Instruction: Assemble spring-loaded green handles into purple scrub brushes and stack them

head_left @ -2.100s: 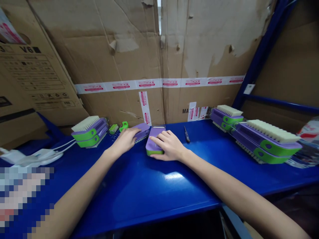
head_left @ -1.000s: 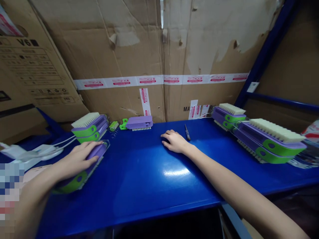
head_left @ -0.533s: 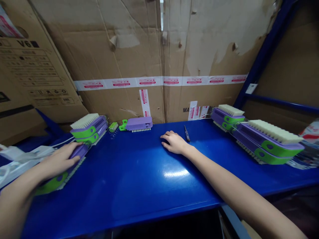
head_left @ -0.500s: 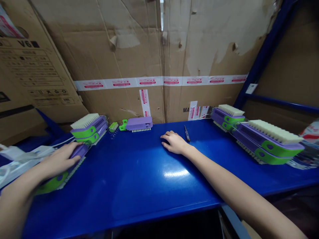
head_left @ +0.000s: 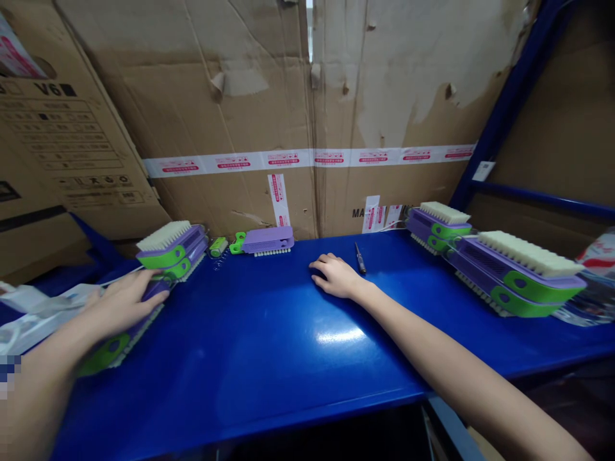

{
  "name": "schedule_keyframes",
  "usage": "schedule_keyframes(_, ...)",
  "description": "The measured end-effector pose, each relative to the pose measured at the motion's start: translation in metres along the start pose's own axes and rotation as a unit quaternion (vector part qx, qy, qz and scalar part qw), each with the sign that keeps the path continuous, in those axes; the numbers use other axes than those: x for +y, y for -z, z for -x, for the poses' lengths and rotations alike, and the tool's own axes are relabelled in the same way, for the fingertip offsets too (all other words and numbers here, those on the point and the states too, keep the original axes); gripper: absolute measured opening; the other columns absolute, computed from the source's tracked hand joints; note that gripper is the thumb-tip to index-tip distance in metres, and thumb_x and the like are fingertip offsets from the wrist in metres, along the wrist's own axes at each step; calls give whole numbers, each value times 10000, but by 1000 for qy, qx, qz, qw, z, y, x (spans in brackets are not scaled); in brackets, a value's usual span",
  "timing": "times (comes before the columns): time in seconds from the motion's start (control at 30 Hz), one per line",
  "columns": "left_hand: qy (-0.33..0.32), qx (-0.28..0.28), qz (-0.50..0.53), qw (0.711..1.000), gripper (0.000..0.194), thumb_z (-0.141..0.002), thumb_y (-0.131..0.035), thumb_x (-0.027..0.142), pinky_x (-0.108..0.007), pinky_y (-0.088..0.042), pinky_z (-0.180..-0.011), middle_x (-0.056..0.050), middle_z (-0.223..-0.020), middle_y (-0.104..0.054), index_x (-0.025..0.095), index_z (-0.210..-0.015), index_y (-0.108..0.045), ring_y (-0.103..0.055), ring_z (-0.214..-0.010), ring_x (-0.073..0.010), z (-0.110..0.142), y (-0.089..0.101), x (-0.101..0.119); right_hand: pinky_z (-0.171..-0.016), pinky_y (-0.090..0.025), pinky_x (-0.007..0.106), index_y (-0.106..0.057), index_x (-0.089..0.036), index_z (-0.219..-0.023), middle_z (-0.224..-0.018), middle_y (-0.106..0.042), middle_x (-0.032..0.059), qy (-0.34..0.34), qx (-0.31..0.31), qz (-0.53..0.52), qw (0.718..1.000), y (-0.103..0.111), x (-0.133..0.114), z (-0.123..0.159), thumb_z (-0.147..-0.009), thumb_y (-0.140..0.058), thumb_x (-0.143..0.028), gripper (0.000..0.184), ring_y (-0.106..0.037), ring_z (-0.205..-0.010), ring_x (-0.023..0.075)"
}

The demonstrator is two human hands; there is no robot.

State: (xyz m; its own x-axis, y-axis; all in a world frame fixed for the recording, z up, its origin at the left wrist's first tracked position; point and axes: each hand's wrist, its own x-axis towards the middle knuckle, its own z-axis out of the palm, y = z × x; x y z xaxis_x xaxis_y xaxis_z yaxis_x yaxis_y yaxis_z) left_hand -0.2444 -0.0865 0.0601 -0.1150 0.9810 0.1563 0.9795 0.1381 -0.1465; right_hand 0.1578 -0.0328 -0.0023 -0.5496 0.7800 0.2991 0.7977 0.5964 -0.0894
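Observation:
At the left end of the blue tabletop, my left hand (head_left: 116, 299) is wrapped over a purple and green brush (head_left: 103, 356) with pale bristles, covering its middle. Just behind that one sits a stacked pair of similar brushes (head_left: 173, 250), bristles facing up and down. My right hand (head_left: 337, 275) rests palm down on the table, holding nothing, its fingers slightly bent and apart. Right beside it lies a small screwdriver (head_left: 360, 258). Against the back wall are a lone brush (head_left: 268, 240), bristles down, and a small green and pale block (head_left: 218, 246).
More stacked brushes stand on the right, a near pair (head_left: 519, 275) and a far pair (head_left: 438, 227). A white power strip (head_left: 45, 314) with cables lies at far left. Cardboard (head_left: 230, 115) closes off the back, and a blue post (head_left: 497, 109) rises at right.
My left hand and the brush under it have shifted slightly to the right. My right hand stays where it was.

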Motion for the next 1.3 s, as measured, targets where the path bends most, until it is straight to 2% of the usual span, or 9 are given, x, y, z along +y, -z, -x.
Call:
schedule_keyframes(0.1, -7, 18, -10, 1000, 563, -886, -239, 458, -587, -282, -994, -189, -1347, -470, 117, -1300, -413, -420, -1239, -367, 1, 10, 31, -868, -423, 363, -587, -159, -1195, -1081, -603, 122, -2, -2, -1, 1000, 0, 0, 0, -901, -485, -296, 340, -531, -1019, 236)
schedule_keyframes(0.3, -114, 59, -18, 992, 523, -880, -303, 395, -469, -356, -977, -187, -1268, -513, 98, -1285, -448, -486, -1161, -348, -18, 5, 86, -889, -414, 364, -590, -159, -1192, -1091, -601, 120, -6, -7, -6, 1000, 2, 0, 0, -903, -479, -294, 338, -527, -1031, 239)
schedule_keyframes(0.47, -146, 149, -30, 978, 494, -865, -358, 349, -443, -411, -923, -182, -1209, -550, 98, -1275, -469, -522, -1110, -339, -45, -14, 105, -884, -413, 365, -587, -165, -1193, -1087, -598, 124, -7, -8, -9, 1000, 2, -1, 0, -905, -484, -294, 333, -525, -1036, 237)
schedule_keyframes(0.6, -168, 154, -7, 974, 521, -860, -385, 336, -437, -410, -932, -194, -1233, -535, 92, -1319, -421, -499, -1151, -336, -62, -25, 120, -876, -417, 360, -592, -167, -1188, -1082, -602, 121, -8, -5, -12, 1000, 1, 0, -1, -902, -486, -292, 330, -529, -1030, 235)
schedule_keyframes(0.8, -150, 159, 18, 976, 613, -856, -432, 333, -490, -337, -1007, -235, -1382, -403, 123, -1417, -299, -423, -1252, -360, -78, -41, 152, -867, -424, 363, -595, -167, -1186, -1087, -608, 116, -9, 0, -12, 1000, 0, 1, -1, -897, -483, -295, 335, -538, -1019, 239)
schedule_keyframes(0.97, -150, 183, 40, 971, 576, -850, -457, 336, -507, -338, -999, -227, -1378, -406, 158, -1389, -362, -397, -1269, -372, -87, -45, 171, -882, -433, 377, -585, -167, -1192, -1087, -609, 117, -5, 6, -23, 1000, -2, 4, -1, -896, -481, -289, 337, -541, -1026, 237)
schedule_keyframes(1.07, -163, 188, 57, 967, 530, -850, -459, 318, -475, -383, -962, -211, -1327, -452, 161, -1354, -415, -449, -1213, -353, -88, -41, 178, -916, -439, 395, -523, -144, -1263, -1156, -580, 137, -16, 41, -41, 998, -3, 5, -1, -888, -471, -268, 398, -523, -1071, 249)
schedule_keyframes(1.2, -206, 202, 68, 955, 510, -852, -469, 287, -467, -409, -945, -196, -1321, -462, 177, -1348, -429, -455, -1201, -340, -80, -40, 189, -935, -449, 456, -416, -135, -1350, -1318, -453, 181, -56, 140, -47, 987, -3, 9, -3, -870, -468, -278, 504, -430, -1195, 296)
schedule_keyframes(1.3, -246, 223, 91, 939, 518, -853, -480, 269, -456, -420, -946, -196, -1343, -450, 160, -1353, -408, -448, -1210, -329, -73, -41, 197, -951, -439, 507, -380, -133, -1369, -1365, -404, 197, -76, 181, -56, 979, -2, 14, -4, -864, -469, -310, 542, -389, -1243, 319)
